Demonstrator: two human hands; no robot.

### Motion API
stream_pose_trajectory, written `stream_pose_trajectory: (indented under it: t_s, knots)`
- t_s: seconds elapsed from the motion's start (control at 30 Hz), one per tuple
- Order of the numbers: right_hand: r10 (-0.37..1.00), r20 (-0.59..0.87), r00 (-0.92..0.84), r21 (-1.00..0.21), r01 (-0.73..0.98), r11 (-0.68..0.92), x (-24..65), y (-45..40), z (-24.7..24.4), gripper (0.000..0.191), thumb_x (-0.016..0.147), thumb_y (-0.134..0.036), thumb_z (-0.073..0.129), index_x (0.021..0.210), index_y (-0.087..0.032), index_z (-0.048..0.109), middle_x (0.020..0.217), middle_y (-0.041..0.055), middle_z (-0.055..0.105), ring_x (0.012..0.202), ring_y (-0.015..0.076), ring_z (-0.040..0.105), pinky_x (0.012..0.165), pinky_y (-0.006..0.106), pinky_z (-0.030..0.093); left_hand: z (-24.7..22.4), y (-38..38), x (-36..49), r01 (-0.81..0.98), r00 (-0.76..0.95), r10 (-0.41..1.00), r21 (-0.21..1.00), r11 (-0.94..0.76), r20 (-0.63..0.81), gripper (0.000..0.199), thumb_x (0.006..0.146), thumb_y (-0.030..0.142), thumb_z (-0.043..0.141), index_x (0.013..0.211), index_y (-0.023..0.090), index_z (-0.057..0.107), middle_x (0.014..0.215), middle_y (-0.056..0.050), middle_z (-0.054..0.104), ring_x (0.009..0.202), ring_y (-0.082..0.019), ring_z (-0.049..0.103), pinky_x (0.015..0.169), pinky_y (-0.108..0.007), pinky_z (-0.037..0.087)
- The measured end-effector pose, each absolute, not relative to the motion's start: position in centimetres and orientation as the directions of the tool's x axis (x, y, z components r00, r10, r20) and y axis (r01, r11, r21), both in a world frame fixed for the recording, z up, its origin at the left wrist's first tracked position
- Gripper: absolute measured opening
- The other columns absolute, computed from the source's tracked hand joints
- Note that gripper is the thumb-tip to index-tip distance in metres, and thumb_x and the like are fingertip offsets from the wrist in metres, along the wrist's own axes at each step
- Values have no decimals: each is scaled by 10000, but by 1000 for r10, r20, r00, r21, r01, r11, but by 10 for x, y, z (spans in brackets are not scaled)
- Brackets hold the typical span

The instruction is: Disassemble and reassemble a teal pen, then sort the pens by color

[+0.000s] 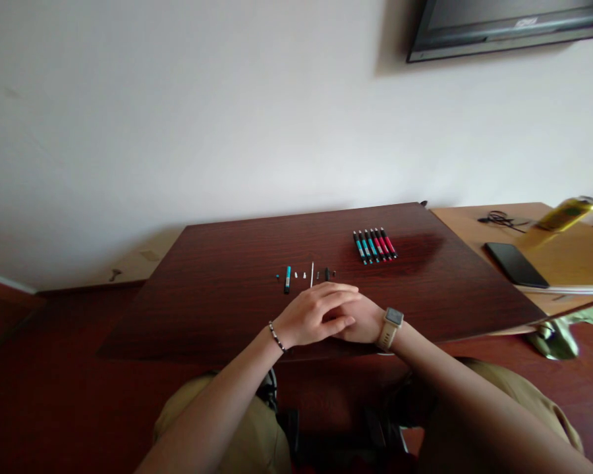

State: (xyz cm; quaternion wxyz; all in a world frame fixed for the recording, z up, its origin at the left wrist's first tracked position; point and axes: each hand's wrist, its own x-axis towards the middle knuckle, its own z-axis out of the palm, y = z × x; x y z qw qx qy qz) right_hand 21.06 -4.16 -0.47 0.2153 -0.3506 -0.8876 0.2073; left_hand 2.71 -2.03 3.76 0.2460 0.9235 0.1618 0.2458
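My left hand [312, 316], with a beaded bracelet at the wrist, lies flat across my right hand [358, 322] at the table's front edge. The left fingers are stretched out and hold nothing. Most of the right fingers are hidden beneath it; a watch [393, 317] sits on that wrist. Just beyond my hands, a row of pen parts is spread on the table: a blue pen barrel [287, 279], small white pieces [304, 275], an upright-lying thin white refill [311, 273], what looks like a spring [318, 275] and a black grip piece [327, 274].
Several blue and red pens [374, 245] lie side by side farther right on the dark wooden table [217, 263]. A lighter table adjoins it, bearing a black phone [515, 264], a cable [501, 219] and a yellow can [568, 213]. A screen [514, 29] hangs on the wall.
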Motion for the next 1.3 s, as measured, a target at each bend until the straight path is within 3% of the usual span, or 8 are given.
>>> stream_pose_trajectory:
  t_s: [0.1,0.17,0.23,0.4,0.57,0.8,1.1,1.3]
  knots:
    - [808,173,-563,-453,683,573,227,-28,11,143,913,-254,645,949,-211,777,953,76,782,860,219,708,785,304,498,32,-13,24,343,735,539,460,-819,411,355,1052,309,548,1395,227,592,1368,-96,667,1286,-242,615,1140,-454,491]
    - [880,171,-443,-416,778,472,237,-20,16,253,968,-337,610,765,-222,708,754,39,726,687,183,652,681,281,423,25,-7,22,447,676,594,399,-801,435,305,1047,243,533,1333,201,629,1306,-99,688,1251,-246,624,1122,-470,497]
    - [918,222,-330,-418,818,395,245,-13,16,330,998,-391,582,717,-230,638,671,13,663,616,165,593,629,276,363,18,-2,21,513,649,616,340,-788,447,265,1039,209,531,1265,190,668,1292,-95,693,1258,-249,616,1130,-479,486]
    - [926,324,-194,-504,793,342,249,0,3,77,971,-314,626,976,-239,644,888,19,700,731,171,629,661,258,405,5,4,21,551,686,597,239,-800,417,296,1030,200,548,1297,192,674,1366,-97,673,1293,-255,605,1134,-482,471]
    - [933,299,-200,-502,798,332,244,8,-9,241,995,-261,581,1223,-260,659,1039,45,696,796,178,666,708,267,459,-1,2,25,548,721,585,211,-809,371,330,1031,224,561,1347,201,657,1395,-101,666,1278,-253,624,1124,-488,471]
    - [941,287,-182,-503,807,309,243,13,-15,133,1002,-256,579,1033,-257,709,1072,41,722,900,193,694,758,276,483,-1,1,24,533,740,568,201,-822,360,277,1033,217,555,1264,174,700,1374,-100,684,1259,-248,645,1124,-465,492]
    - [967,242,-82,-750,616,240,247,23,-17,105,945,-273,625,971,-233,718,932,31,777,832,190,718,808,316,548,2,-4,24,473,776,518,210,-856,361,272,1045,198,525,1232,184,721,1306,-95,725,1263,-232,660,1115,-455,521]
    - [961,272,-43,-719,655,233,247,25,-19,98,910,-249,658,933,-219,749,969,56,755,850,194,693,837,328,547,1,-7,25,471,779,516,212,-856,356,257,1043,183,522,1220,184,709,1279,-89,733,1289,-229,651,1108,-427,532]
